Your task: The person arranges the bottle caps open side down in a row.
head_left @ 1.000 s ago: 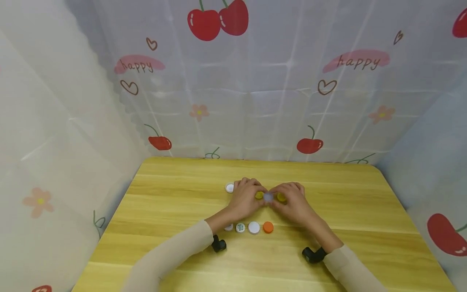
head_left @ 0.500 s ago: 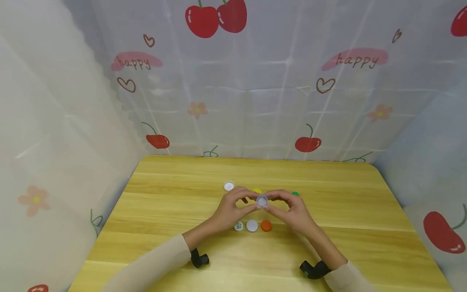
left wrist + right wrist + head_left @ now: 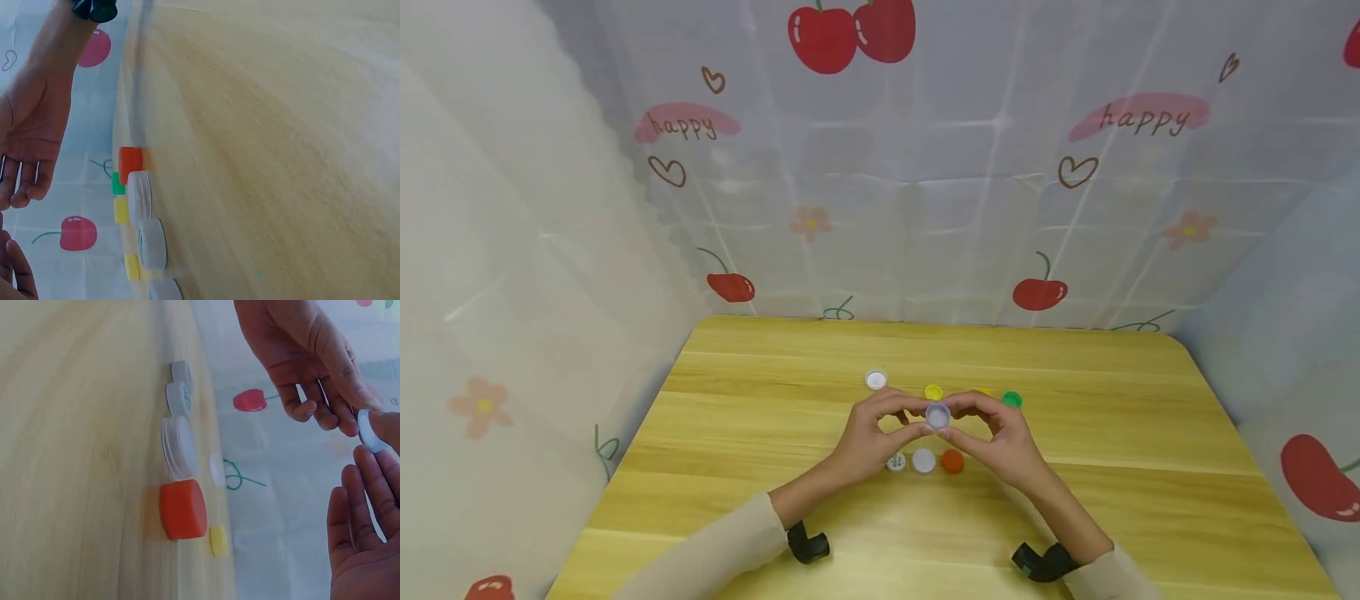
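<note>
From the head camera I see a small pale-lavender round plastic cap [image 3: 937,416] pinched from both sides, the left hand [image 3: 861,440] and the right hand [image 3: 1003,437] each clamped on it between thumb and finger. My right wrist view catches it edge-on, lifted above the wooden desk [image 3: 760,467]; my left wrist view shows parts of both hands at its left side, but the cap stays out of sight. Both wrist views give me a white cap at the row's end [image 3: 182,375] that the left arm hides from the head camera.

The desk's far edge, rounded at the corners, meets a white cherry-print sheet [image 3: 880,200]. I have broad bare wood left and right of the hands, and more nearer me.

In the front row, an orange cylindrical cap [image 3: 952,462], a ridged white cap [image 3: 923,460] and a white cap with a green pattern [image 3: 896,461] sit close together. Behind are a shallow white round cap [image 3: 876,380], a bright yellow round cap [image 3: 933,392], a partly covered yellow cap [image 3: 982,391] and a green round cap [image 3: 1012,400]. The wood is streaked; the sheet is creased.
</note>
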A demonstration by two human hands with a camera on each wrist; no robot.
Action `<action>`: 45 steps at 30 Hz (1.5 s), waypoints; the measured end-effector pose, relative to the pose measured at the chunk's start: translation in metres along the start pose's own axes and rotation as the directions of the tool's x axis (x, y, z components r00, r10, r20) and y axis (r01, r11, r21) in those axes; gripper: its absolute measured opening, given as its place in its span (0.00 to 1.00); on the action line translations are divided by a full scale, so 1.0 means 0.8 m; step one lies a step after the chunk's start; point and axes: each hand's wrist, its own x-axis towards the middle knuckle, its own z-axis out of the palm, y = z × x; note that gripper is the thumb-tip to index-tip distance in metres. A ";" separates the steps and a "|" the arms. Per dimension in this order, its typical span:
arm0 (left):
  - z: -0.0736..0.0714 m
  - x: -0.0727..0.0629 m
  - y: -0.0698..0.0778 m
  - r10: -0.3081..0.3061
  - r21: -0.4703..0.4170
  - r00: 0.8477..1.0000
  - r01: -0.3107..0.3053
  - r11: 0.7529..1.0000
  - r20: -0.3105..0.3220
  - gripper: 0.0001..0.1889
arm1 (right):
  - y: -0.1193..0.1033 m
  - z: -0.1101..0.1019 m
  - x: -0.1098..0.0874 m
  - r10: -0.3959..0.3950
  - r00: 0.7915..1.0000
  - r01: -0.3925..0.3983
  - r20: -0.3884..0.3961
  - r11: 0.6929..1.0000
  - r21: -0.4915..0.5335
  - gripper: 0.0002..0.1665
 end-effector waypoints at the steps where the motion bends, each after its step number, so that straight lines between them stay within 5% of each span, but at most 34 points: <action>1: -0.001 0.000 0.001 -0.008 -0.005 1.000 0.008 1.000 0.006 0.15 | 0.001 0.000 0.000 -0.010 1.000 0.010 -0.002 1.000 -0.003 0.23; 4: -0.005 0.002 0.004 -0.089 -0.098 0.994 0.096 0.991 0.068 0.14 | 0.003 0.000 0.001 -0.062 0.998 0.062 -0.008 0.998 -0.008 0.24; 6: -0.010 0.004 0.006 -0.190 -0.206 0.972 0.217 0.954 0.142 0.14 | 0.005 0.000 0.001 -0.111 0.994 0.111 -0.011 0.994 -0.017 0.25; 11: -0.021 0.010 0.002 -0.434 -0.366 0.837 0.539 0.759 0.332 0.17 | 0.006 0.001 0.002 -0.171 0.985 0.172 0.006 0.985 -0.033 0.25; 14: -0.023 0.008 0.001 -0.466 -0.370 0.795 0.597 0.711 0.387 0.18 | 0.004 0.001 0.000 -0.138 0.990 0.138 0.022 0.989 -0.051 0.24; 23: -0.020 0.009 0.001 -0.458 -0.362 0.797 0.592 0.720 0.393 0.16 | 0.008 -0.001 -0.002 -0.123 0.992 0.125 0.031 0.990 -0.065 0.24; 27: -0.020 0.008 0.000 -0.447 -0.335 0.808 0.572 0.749 0.383 0.15 | 0.007 0.000 -0.003 -0.121 0.992 0.124 0.037 0.990 -0.069 0.24; 30: -0.024 0.007 -0.002 -0.397 -0.194 0.850 0.479 0.856 0.346 0.12 | 0.006 0.000 -0.003 -0.080 0.996 0.083 0.036 0.992 -0.097 0.26; 32: -0.026 0.006 -0.002 -0.317 -0.034 0.892 0.345 0.938 0.323 0.09 | 0.007 -0.001 -0.005 -0.041 0.998 0.045 0.038 0.992 -0.114 0.26; 33: -0.027 0.006 -0.002 -0.257 0.057 0.914 0.252 0.966 0.315 0.08 | 0.007 -0.001 -0.006 -0.015 0.999 0.019 0.037 0.992 -0.124 0.25; 35: -0.029 0.008 -0.003 -0.114 0.215 0.941 0.045 0.975 0.318 0.07 | 0.009 -0.003 -0.007 0.046 0.998 -0.040 0.046 0.991 -0.126 0.21; 38: -0.031 0.012 -0.004 0.109 0.359 0.937 -0.232 0.904 0.333 0.08 | 0.012 -0.005 -0.008 0.143 0.985 -0.135 0.098 0.987 -0.082 0.12; 41: -0.033 0.016 -0.004 0.272 0.438 0.898 -0.412 0.799 0.347 0.09 | 0.018 -0.007 -0.009 0.201 0.960 -0.209 0.196 0.978 0.024 0.12; 45: -0.033 0.019 -0.001 0.402 0.510 0.833 -0.552 0.660 0.381 0.12 | 0.029 -0.007 -0.010 0.206 0.935 -0.260 0.290 0.952 0.161 0.14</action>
